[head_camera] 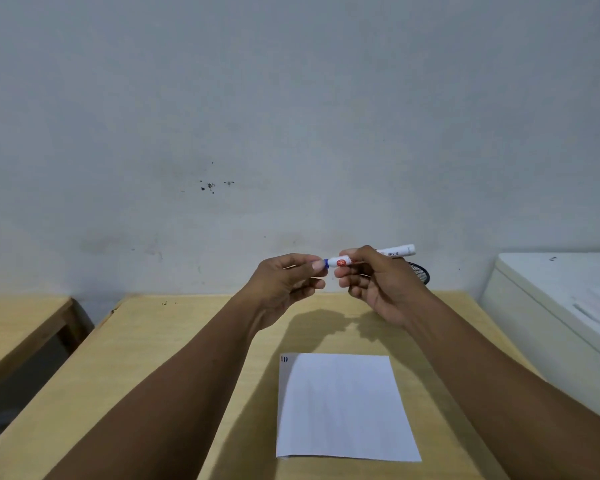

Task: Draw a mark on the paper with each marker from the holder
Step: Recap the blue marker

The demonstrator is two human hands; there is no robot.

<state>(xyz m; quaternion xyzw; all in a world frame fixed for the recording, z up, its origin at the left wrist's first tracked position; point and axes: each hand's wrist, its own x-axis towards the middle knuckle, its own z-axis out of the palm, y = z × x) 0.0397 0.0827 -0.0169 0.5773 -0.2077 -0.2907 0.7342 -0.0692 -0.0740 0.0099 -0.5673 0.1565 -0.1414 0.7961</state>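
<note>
A white marker (pixel 395 252) with a red round logo and a blue end is held level above the far part of the table. My right hand (pixel 378 282) grips its barrel. My left hand (pixel 288 277) pinches the blue cap end (pixel 325 263); the cap is mostly hidden by the fingers. A white sheet of paper (pixel 343 407) lies on the table below, with small dark marks (pixel 284 359) in its far left corner. The black mesh holder (pixel 421 271) peeks out behind my right hand, mostly hidden.
The wooden table (pixel 174 358) stands against a grey wall. A second wooden table (pixel 14 323) is at the left with a gap between. A white cabinet (pixel 551 306) with papers on top stands at the right.
</note>
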